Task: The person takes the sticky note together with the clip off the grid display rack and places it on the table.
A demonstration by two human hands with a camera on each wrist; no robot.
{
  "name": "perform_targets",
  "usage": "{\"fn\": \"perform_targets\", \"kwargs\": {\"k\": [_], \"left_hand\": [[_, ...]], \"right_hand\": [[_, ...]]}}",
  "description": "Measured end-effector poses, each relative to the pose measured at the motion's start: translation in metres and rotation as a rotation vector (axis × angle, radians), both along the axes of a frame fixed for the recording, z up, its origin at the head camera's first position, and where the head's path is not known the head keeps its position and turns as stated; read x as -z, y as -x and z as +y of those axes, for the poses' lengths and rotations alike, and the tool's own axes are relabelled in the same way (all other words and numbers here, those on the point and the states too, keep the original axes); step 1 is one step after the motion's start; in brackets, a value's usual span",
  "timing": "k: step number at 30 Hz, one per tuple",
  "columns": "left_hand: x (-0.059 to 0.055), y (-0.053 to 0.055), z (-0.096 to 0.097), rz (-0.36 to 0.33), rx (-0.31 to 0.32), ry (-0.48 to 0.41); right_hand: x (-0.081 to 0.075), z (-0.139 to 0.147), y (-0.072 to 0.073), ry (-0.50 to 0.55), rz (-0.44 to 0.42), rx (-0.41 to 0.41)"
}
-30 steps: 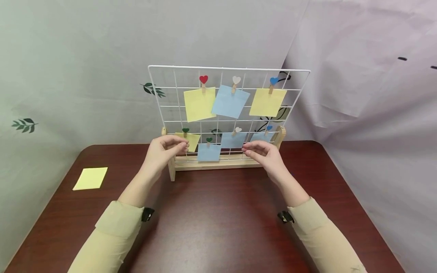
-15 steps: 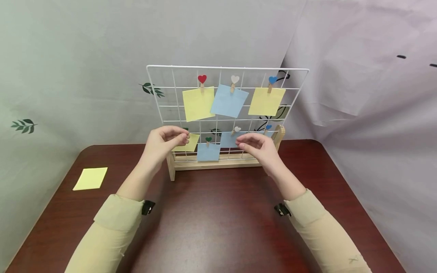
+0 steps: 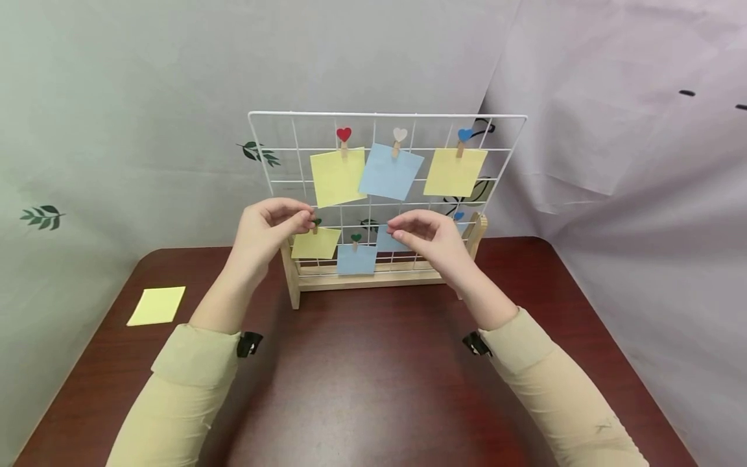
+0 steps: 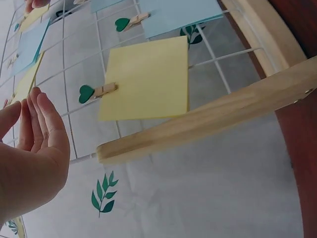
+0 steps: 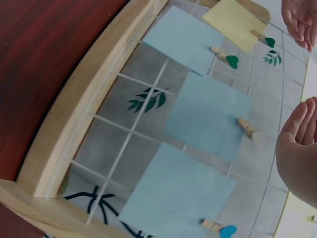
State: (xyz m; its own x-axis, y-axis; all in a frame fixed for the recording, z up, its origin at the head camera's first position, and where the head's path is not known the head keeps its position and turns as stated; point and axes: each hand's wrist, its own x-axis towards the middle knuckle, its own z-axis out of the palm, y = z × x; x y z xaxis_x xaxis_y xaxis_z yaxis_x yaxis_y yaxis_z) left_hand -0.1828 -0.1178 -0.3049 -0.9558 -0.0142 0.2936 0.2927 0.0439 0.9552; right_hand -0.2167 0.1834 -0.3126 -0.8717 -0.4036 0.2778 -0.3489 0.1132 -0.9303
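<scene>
A white wire grid [image 3: 388, 116] stands on a wooden base [image 3: 371, 280], with yellow and blue paper notes held on it by heart-topped clothespins. My left hand [image 3: 259, 230] hovers before the grid's left side, near the green-heart clothespin [image 4: 94, 91] and its yellow note [image 4: 148, 79]. The fingers are loosely bent with nothing visible between them and the thumb. In front of the lower right part is my right hand [image 3: 438, 243], also relaxed and holding nothing. It partly hides a lower blue note [image 3: 390, 240] in the head view.
The upper row has a yellow note [image 3: 338, 178] with a red-heart clothespin, a blue note [image 3: 391, 172] with a white one and a yellow note [image 3: 456, 173] with a blue one. A yellow note pad [image 3: 156, 306] lies at the left of the dark red table [image 3: 362, 376].
Both hands have risen in front of the grid. The right hand has also shifted left, and the left hand slightly left. The notes and clothespins stay in place.
</scene>
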Motion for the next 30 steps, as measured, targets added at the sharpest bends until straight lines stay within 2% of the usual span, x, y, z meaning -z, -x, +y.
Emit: {"fn": "perform_targets", "kwargs": {"k": [7, 18, 21, 26, 30], "left_hand": [[-0.011, 0.002, -0.003, 0.020, 0.002, 0.012], [-0.025, 0.004, -0.004, 0.051, -0.032, 0.017], [-0.028, 0.005, -0.003, 0.057, -0.038, 0.016], [-0.035, 0.006, -0.001, 0.077, -0.071, 0.065], [-0.038, 0.008, -0.003, 0.098, -0.075, 0.032]], "right_hand": [[-0.012, -0.009, -0.002, -0.011, 0.016, -0.006], [-0.033, -0.025, -0.001, 0.049, 0.066, -0.033], [-0.038, -0.031, -0.002, 0.075, 0.076, -0.028], [-0.046, -0.040, -0.001, 0.106, 0.096, 0.008], [-0.053, -0.046, 0.001, 0.146, 0.099, 0.030]]}}
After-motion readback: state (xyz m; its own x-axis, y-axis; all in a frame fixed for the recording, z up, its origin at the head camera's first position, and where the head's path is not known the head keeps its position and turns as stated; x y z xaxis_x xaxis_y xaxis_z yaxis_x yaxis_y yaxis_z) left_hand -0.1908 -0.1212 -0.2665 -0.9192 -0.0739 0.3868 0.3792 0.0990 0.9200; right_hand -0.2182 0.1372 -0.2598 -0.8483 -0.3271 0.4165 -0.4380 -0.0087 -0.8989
